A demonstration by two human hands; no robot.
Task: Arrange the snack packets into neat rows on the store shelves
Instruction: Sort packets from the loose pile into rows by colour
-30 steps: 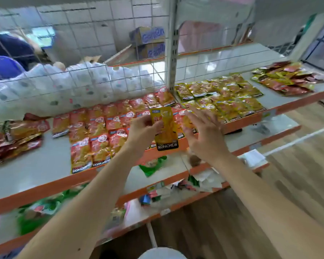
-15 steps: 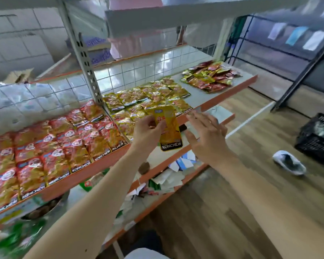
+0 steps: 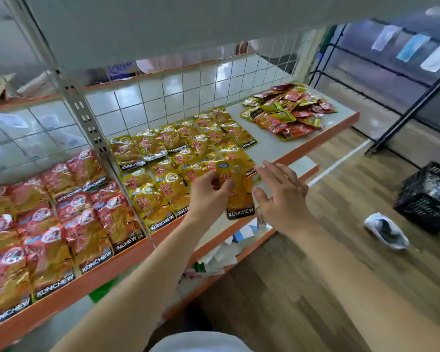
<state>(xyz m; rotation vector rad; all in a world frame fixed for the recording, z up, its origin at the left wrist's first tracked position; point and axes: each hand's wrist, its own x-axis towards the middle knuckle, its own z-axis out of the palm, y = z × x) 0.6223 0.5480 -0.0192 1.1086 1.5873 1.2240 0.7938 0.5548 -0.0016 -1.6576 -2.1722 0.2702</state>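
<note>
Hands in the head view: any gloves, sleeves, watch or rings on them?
No gloves: the left hand and right hand are bare, with no ring, watch or band visible. The forearms are bare to the frame edge, so no sleeves show. A pale garment shows at the bottom edge.

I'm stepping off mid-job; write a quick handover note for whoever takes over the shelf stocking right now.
Left hand pinches one yellow packet, held over the front right end of the yellow rows.
Right hand is open beside it, holding nothing.
Done: red rows and yellow rows lie neat on the shelf.
Left: set down the held packet, then sort the loose pile at the shelf's far right end.
</note>
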